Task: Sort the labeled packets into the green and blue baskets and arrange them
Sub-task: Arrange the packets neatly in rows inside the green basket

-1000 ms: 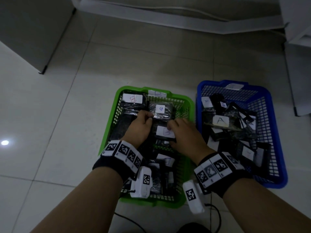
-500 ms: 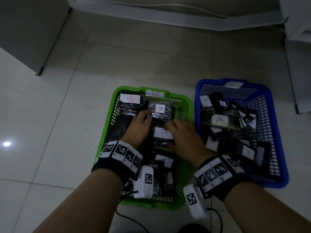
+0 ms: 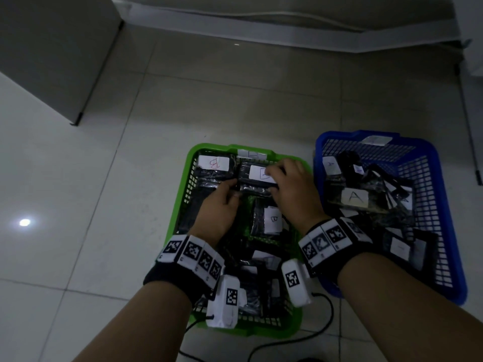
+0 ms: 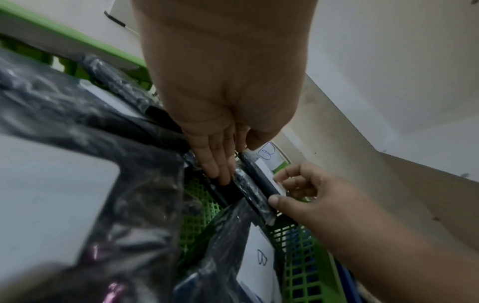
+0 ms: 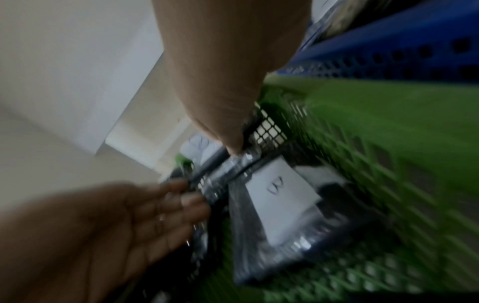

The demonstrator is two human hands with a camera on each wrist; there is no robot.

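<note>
Green basket (image 3: 183,178), far right corner: we seat the B packet (image 3: 257,176) flat on its stack, label up. Our right hand (image 3: 292,189) pinches its near edge; our left hand (image 3: 219,205), fingers straight, steadies the stack's side. Blue basket (image 3: 441,194) beside holds the A packets. Pale tiled floor (image 3: 78,205), skirting, grey cabinet (image 3: 52,48).

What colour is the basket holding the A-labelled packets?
Blue basket; the head view shows it best.
</note>
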